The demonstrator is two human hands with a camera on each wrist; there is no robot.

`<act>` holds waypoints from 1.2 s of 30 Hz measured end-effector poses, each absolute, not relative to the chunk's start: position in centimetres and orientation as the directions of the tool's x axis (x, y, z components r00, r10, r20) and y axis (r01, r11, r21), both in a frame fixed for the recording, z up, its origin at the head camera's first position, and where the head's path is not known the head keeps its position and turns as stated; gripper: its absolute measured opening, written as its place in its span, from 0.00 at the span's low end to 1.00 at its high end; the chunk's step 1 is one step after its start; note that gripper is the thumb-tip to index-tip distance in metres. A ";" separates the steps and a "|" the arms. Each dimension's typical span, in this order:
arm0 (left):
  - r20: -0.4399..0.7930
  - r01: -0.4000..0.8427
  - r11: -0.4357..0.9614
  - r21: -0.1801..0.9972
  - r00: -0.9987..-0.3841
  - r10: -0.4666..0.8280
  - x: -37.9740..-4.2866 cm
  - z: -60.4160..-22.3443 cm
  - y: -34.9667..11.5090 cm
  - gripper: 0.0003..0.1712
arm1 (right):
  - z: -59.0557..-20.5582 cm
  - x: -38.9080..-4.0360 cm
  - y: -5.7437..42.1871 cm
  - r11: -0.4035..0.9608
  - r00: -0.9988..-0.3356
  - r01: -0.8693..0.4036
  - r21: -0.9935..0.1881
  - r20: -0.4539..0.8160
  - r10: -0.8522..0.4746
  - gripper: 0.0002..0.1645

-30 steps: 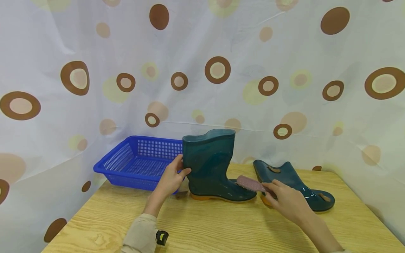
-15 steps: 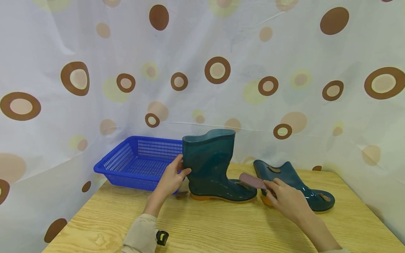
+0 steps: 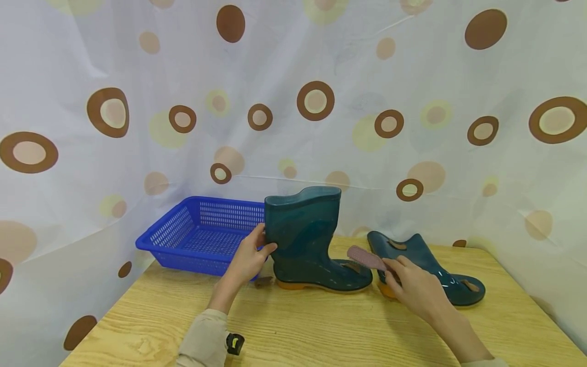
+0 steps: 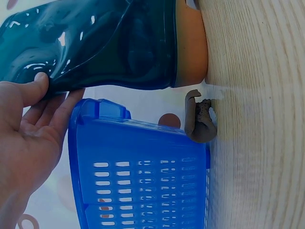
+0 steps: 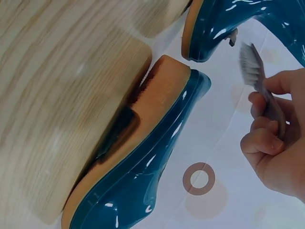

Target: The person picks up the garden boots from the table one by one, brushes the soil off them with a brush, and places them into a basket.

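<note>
1. Boot (image 3: pixel 300 237), dark green, stands upright on the table (image 3: pixel 312 331), with the blue basket (image 3: pixel 183 252) at its left and the second boot (image 3: pixel 419 255) at its right.
2. Left hand (image 3: pixel 246 261) is clamped on the back of the shaft, thumb on the near side. Right hand (image 3: pixel 419 291) has its fingers wrapped round the handle of the brush (image 3: pixel 366 257).
3. Bristles are near the toe, but apart from the brown patch (image 3: pixel 352 266) there.
4. For good brushing, I think, the left hand should hold the shaft firmly, and bristles should meet the patch with short, light strokes. Too strong a push could perhaps tip the boot.
5. Writing: the orange heel (image 5: pixel 164 83) of the second boot seems to carry faint marks, but I cannot read them. I find no readable brand or label elsewhere.
</note>
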State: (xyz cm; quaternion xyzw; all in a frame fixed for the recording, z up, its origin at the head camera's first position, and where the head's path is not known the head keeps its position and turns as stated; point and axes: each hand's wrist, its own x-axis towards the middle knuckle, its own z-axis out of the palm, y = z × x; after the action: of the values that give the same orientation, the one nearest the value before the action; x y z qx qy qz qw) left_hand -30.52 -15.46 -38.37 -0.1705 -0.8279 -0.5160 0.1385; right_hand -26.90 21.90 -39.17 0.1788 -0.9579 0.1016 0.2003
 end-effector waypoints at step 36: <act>0.413 0.436 0.398 0.807 -0.899 0.146 -30.2 -38.1 -15.4 0.23 | -39.7 -27.2 21.0 0.929 -0.889 -0.352 -0.118 0.353 -0.292 0.21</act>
State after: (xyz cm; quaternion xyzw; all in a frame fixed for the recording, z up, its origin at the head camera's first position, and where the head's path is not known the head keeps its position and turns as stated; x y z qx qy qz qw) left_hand -30.19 -15.39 -38.11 -0.1765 -0.8243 -0.5195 0.1394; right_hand -27.17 21.02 -39.67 0.1663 -0.9677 0.0899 0.1670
